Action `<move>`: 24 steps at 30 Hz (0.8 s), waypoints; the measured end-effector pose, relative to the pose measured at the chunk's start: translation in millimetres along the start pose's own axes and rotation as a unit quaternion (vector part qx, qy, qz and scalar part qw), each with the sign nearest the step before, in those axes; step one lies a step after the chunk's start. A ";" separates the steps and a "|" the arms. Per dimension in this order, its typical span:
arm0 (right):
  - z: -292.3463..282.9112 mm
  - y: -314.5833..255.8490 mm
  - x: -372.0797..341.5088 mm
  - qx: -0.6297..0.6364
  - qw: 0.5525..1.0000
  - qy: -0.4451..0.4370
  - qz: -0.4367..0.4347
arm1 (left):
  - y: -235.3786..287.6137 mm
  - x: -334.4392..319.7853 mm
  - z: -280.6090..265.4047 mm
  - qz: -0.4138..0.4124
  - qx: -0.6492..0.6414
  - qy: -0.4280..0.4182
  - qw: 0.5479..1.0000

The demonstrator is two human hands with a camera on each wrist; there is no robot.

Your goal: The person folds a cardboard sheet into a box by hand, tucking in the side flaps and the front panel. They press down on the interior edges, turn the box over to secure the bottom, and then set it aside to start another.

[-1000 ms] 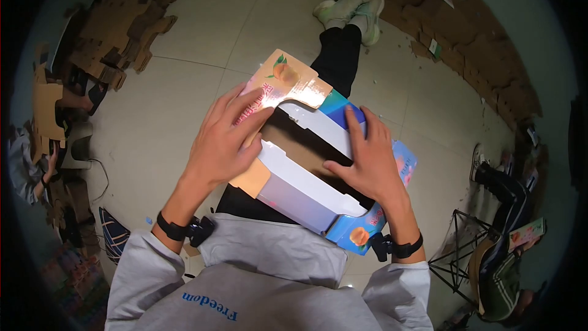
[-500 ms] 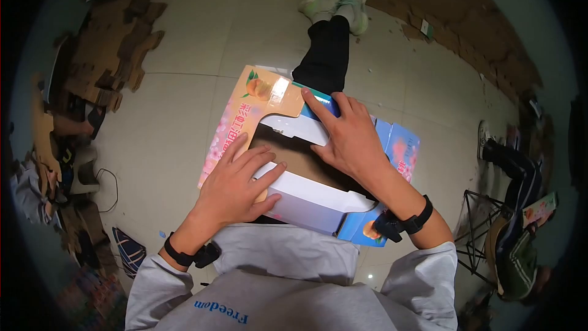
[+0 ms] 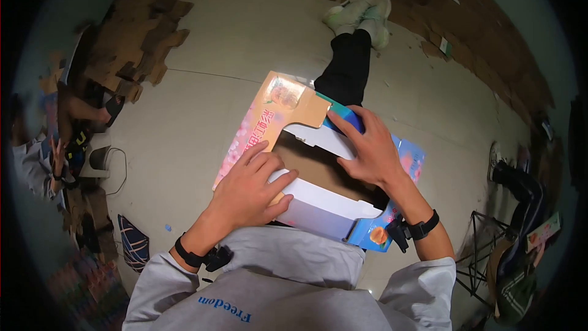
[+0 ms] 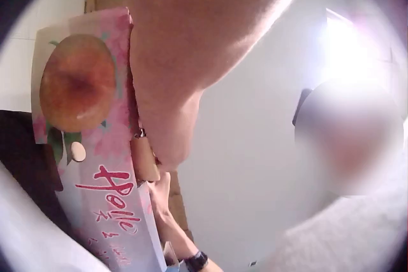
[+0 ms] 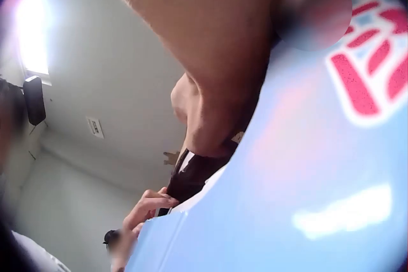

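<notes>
On the person's lap is a printed cardboard box (image 3: 331,224), with a top opening that shows its brown inside. Its left end is orange and pink with a peach picture; its right end is blue. The left hand (image 3: 248,187) grips the near left rim, its fingers over the top edge and its thumb lower on the near side. Across the far rim, the right hand (image 3: 373,150) pinches the wall, with the index finger by the orange panel's corner and the thumb inside the opening. The left wrist view shows the box's pink end panel (image 4: 95,151) close up.
Flattened cardboard (image 3: 131,43) lies at the far left of the tiled floor (image 3: 214,37). Another person's leg (image 3: 520,187) and a black wire frame (image 3: 481,251) are on the right. A patterned cushion (image 3: 133,242) lies at the left.
The left hand has gone from the orange panel's top to the near left rim. The right hand has slid left along the far rim toward the orange panel. The box has turned slightly.
</notes>
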State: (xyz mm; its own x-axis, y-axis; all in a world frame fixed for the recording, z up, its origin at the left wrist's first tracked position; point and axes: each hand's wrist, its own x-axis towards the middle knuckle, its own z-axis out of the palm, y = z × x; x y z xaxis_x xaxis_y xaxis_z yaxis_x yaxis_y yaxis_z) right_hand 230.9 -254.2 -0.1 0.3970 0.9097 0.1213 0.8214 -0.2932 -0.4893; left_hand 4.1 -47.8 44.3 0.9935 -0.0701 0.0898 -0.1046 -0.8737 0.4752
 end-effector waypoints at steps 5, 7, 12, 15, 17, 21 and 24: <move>8.5 9.3 2.1 0.061 0.998 0.015 -0.026 | 16.7 -1.8 -11.1 -0.001 0.054 -0.061 0.997; 5.7 10.6 5.1 0.068 0.997 0.006 -0.031 | 24.7 -3.7 -8.8 -0.015 0.074 -0.076 0.994; -10.5 -4.9 8.9 0.102 0.994 -0.032 0.022 | 22.7 -3.9 -0.3 -0.017 0.097 -0.064 0.993; -24.4 -0.4 6.2 0.218 0.970 -0.047 0.101 | 8.5 -5.0 2.9 0.015 0.077 -0.053 0.996; -31.2 -6.5 3.2 0.116 0.990 -0.058 0.057 | 1.6 -10.8 5.8 0.055 0.076 -0.054 0.994; -16.6 -12.1 1.9 0.036 0.996 -0.064 0.046 | -4.5 -49.7 17.4 0.164 0.174 -0.018 0.971; -13.7 -12.2 0.1 0.101 0.991 -0.023 0.084 | 3.9 -60.5 24.8 0.150 0.228 0.038 0.961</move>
State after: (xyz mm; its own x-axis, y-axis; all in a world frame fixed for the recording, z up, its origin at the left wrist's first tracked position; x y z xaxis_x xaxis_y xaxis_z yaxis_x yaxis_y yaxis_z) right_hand 226.6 -254.6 17.7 0.4974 0.8674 -0.0136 0.6452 -0.3804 -0.6625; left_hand -55.3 -58.9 19.0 0.9140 -0.3307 0.2353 -0.3370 -0.9414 -0.0141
